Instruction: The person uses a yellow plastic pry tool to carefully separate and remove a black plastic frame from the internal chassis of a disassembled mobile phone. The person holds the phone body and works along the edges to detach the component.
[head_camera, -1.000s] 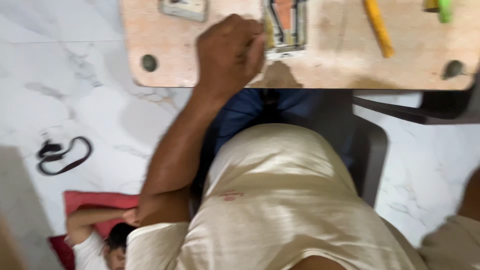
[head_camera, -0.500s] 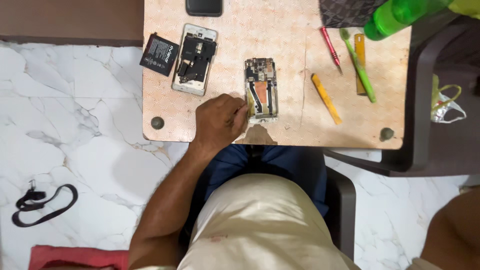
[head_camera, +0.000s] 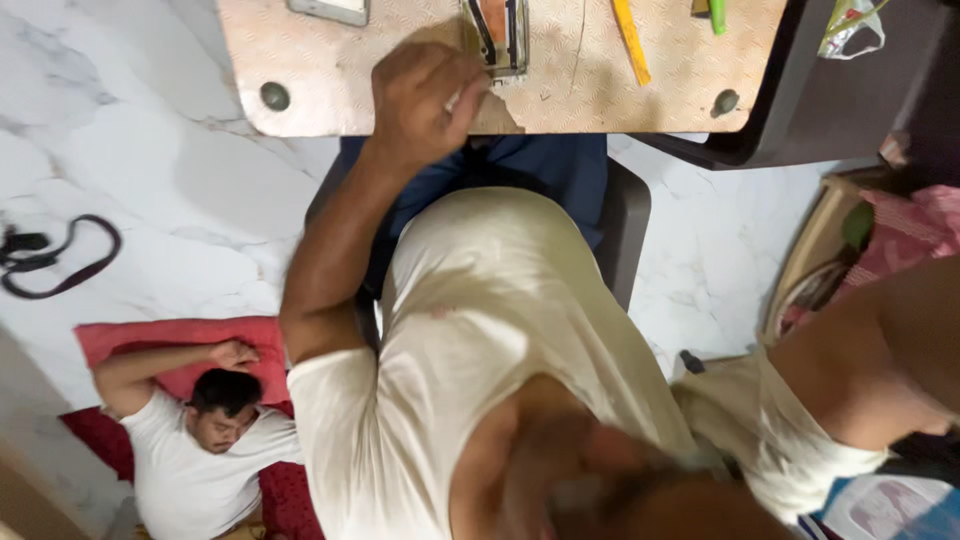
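White marble floor is spreading under a small tan worktop (head_camera: 350, 80). At the near left, a person in a white shirt (head_camera: 195, 440) is lying on a red mat (head_camera: 180, 335), apart from the work. The left hand (head_camera: 425, 95) is curling in a narrow grip on a small pale bit beside the opened phone (head_camera: 497, 35) at the worktop's near edge. The right hand's grip I cannot tell. Judging by that edge, 1 nudge could be tipping the phone floorward.
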